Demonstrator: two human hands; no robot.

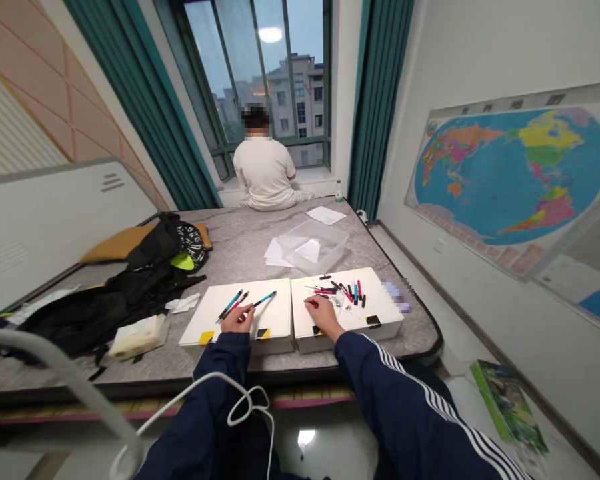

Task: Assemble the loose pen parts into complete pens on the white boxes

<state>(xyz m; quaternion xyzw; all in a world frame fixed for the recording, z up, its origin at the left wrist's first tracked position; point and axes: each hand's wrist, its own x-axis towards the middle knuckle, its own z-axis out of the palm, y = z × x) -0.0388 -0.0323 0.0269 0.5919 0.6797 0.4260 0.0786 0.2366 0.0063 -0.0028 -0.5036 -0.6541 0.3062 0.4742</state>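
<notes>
One blue-and-black pen (265, 299) is pinched in the left grip (237, 321), held tilted over the left white box (275, 327). It should be light and stiff, probably smooth plastic that can roll or slip; best hold is mid-barrel, fingertip pressure only. The right grip (324, 316) has its fingers curled low over the right white box (341, 332), beside the pen parts (356, 294); cannot tell if it has hold of anything. Those parts look small and light, the thin ones easy to bend or lose, so take them by the ends.

Counts: 2 boxes, both on the bed (180, 360). Lying pens (229, 305) on the left box: looks like 3, packed close. Parts on the right box: over ten, overlapping, no exact figure. 1 clear bin (333, 235), 1 bottle (339, 191), 1 tissue pack (141, 337).
</notes>
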